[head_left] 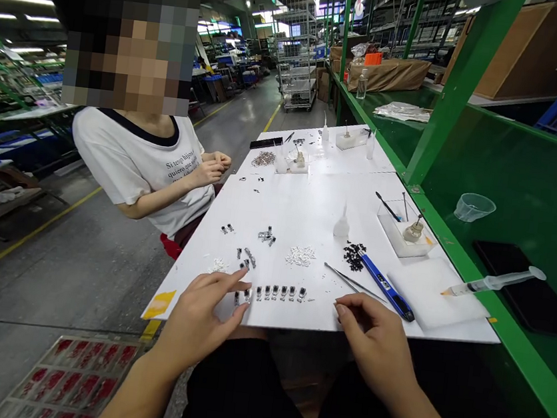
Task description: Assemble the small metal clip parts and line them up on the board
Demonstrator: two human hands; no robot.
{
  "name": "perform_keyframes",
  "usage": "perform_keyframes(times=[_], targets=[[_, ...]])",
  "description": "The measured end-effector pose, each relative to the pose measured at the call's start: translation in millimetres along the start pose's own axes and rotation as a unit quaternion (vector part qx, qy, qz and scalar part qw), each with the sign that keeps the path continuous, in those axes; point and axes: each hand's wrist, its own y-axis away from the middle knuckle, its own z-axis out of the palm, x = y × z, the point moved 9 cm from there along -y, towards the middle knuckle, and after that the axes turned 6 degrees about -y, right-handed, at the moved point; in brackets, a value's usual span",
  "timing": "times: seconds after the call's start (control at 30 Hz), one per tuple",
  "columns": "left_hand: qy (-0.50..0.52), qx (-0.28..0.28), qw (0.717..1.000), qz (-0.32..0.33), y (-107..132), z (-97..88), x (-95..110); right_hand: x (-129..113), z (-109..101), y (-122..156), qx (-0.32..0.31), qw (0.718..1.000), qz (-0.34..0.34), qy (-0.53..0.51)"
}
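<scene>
My left hand (pixel 204 304) reaches over the white table's near edge with its fingers apart. Its fingertips are around two small black-and-metal parts (pixel 247 294) at the left end of a row; whether they touch is unclear. Several similar parts (pixel 275 292) stand in line to the right. My right hand (pixel 377 334) rests at the table's edge, thumb and forefinger pinched together; anything between them is too small to make out. Just beyond it lie metal tweezers (pixel 353 282) and a blue utility knife (pixel 386 287).
Piles of white pieces (pixel 300 256) and black pieces (pixel 354 255) lie mid-table. Behind them stands a dropper bottle (pixel 341 225). At right are a tray with a small jar (pixel 412 232), a white foam sheet (pixel 433 290) and a syringe (pixel 494 282). A co-worker (pixel 138 159) sits at left.
</scene>
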Motion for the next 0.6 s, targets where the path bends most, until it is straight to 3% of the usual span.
perform_keyframes(times=[0.13, 0.33, 0.6], targets=[[-0.022, -0.025, 0.999, -0.007, 5, 11.6, -17, 2, 9, -5, -0.020, 0.998, -0.045, 0.034], [-0.017, -0.040, 0.999, -0.013, 2, 27.8, -14, 1, 14, 0, -0.041, 0.991, -0.090, 0.090], [-0.011, -0.057, 0.996, -0.070, 13, 9.8, -37, 5, 17, 4, -0.056, 0.987, -0.120, 0.096]])
